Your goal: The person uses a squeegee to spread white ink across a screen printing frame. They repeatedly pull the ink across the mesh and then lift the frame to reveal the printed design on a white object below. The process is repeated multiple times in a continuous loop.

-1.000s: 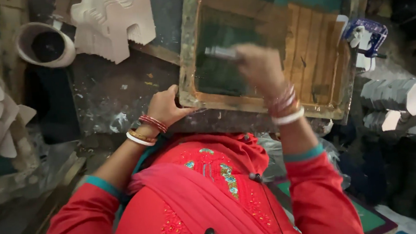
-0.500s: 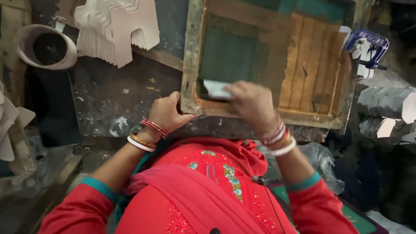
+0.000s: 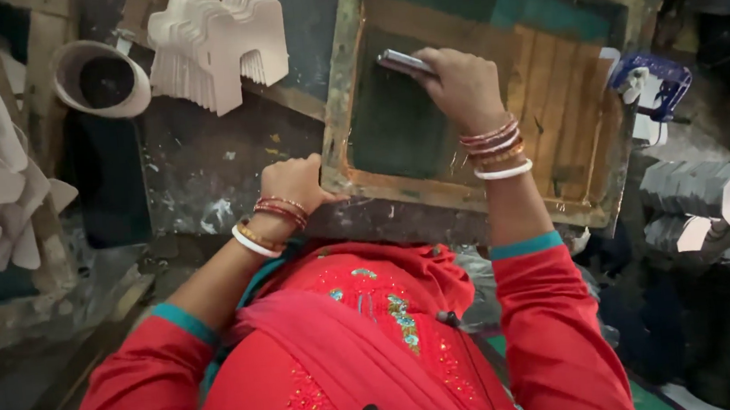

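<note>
Right hand (image 3: 464, 84) has slid the scraper (image 3: 404, 61) to the frame's far left, fingers closed around it | left hand (image 3: 294, 184) curled on wooden frame (image 3: 338, 138) near-left corner | white cutouts (image 3: 218, 43) stacked far left

Open worktop (image 3: 206, 170) lies between the wooden screen frame (image 3: 335, 103) and the dark slot at 9 o'clock. Stacked white card cut-outs (image 3: 218, 43) and a round pot (image 3: 99, 78) block 11 o'clock; more stacks (image 3: 711, 191) crowd 3 o'clock.
</note>
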